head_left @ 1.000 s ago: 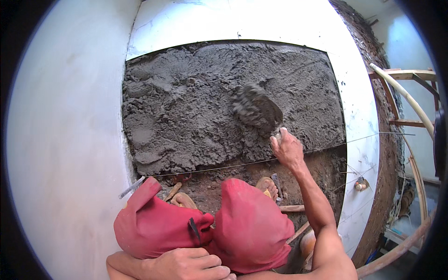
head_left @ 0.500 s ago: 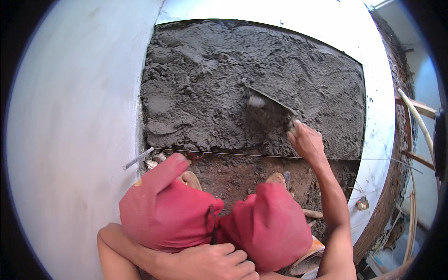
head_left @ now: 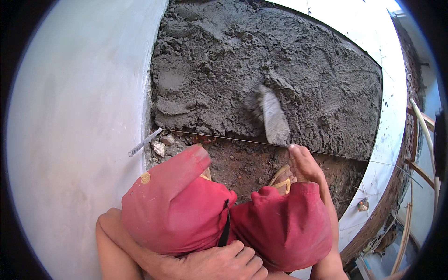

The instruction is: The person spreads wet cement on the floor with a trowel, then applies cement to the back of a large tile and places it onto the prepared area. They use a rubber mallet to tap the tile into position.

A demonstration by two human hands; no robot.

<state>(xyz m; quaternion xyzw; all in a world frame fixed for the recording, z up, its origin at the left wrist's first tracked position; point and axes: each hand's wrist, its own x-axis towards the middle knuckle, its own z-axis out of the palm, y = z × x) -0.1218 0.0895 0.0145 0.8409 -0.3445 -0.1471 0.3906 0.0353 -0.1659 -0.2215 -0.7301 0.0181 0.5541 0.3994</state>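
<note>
My right hand [head_left: 305, 163] grips a pointed trowel [head_left: 274, 119] by its handle end, which the fingers mostly hide. Its blade, smeared with grey, stands tilted against the wet mortar [head_left: 210, 65], tip pointing away from me. A small heap of mortar is pushed up just beyond the tip. My left hand [head_left: 224, 261] rests in my lap behind my knees, its fingers curled over; whatever lies under them is hidden. Between me and the mortar a thin string [head_left: 242, 140] is stretched across the mortar's near edge, passing close to the trowel and the right hand.
A pale wall [head_left: 84, 116] rises at the left. A metal rod [head_left: 144, 142] holds the string's left end, beside broken stones [head_left: 158, 148]. White tiles [head_left: 389, 116] border the mortar. Bare brown soil [head_left: 238, 163] lies before my sandalled feet. Wooden poles [head_left: 422, 126] stand far right.
The right hand has drawn the trowel back toward me and turned it, so its pale blade face shows. A lump of mortar now stands beyond the tip. The left hand stays in my lap.
</note>
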